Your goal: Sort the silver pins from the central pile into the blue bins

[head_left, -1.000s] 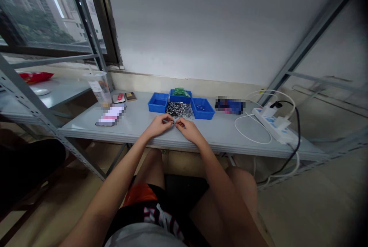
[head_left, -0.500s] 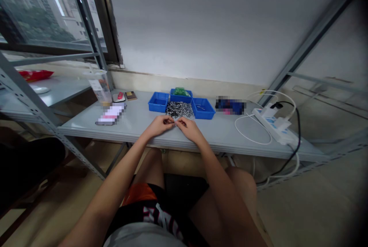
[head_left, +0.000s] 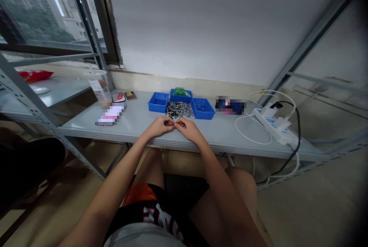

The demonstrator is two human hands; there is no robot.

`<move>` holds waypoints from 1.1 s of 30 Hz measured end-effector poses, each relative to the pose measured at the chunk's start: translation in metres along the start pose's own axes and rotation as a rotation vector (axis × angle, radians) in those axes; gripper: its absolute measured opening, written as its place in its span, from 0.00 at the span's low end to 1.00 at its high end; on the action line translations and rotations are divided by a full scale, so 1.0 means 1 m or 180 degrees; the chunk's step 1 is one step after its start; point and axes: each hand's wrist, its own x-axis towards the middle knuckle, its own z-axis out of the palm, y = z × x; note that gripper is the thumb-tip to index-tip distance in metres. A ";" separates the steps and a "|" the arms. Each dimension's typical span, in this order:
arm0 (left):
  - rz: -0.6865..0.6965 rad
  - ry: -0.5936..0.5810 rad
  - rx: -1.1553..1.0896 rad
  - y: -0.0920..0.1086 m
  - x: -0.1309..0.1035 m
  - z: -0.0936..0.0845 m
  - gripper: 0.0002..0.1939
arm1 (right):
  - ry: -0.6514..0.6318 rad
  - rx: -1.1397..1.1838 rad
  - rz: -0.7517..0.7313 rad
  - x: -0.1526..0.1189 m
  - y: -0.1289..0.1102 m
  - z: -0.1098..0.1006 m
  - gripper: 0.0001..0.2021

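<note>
A pile of small black and silver metal pieces [head_left: 180,109] lies on the grey table between three blue trays. My left hand [head_left: 161,125] is just in front of the pile, its fingertips pinched together. Close beside it, fingertips almost meeting, my right hand [head_left: 187,128] is closed in a pinch too. Whatever sits between the fingers is too small to make out. The left blue tray [head_left: 158,102] looks bare, the back tray [head_left: 172,96] holds green packets [head_left: 180,91], and the right tray [head_left: 204,114] has a few thin pieces.
On the left are a phone [head_left: 111,114], a plastic cup [head_left: 100,88] and a red item on a small dish [head_left: 119,96]. To the right lie a blurred dark blue object [head_left: 237,107], a white cable [head_left: 254,142] and a power strip [head_left: 273,128] with plugs.
Both hands have shifted very slightly toward the table's front edge, and their fingertips are a little closer together. The trays and pile look the same.
</note>
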 end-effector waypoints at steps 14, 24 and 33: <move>0.0030 0.0035 0.0262 0.010 -0.001 -0.003 0.13 | 0.0077 0.0047 0.0015 0.000 0.000 0.000 0.06; -0.0069 -0.0067 0.0327 0.008 -0.001 -0.003 0.11 | 0.0195 0.0256 -0.0047 0.002 0.003 0.000 0.07; -0.0047 0.0307 0.0407 0.006 0.001 -0.003 0.14 | 0.0242 0.0220 0.0049 0.002 0.001 -0.001 0.06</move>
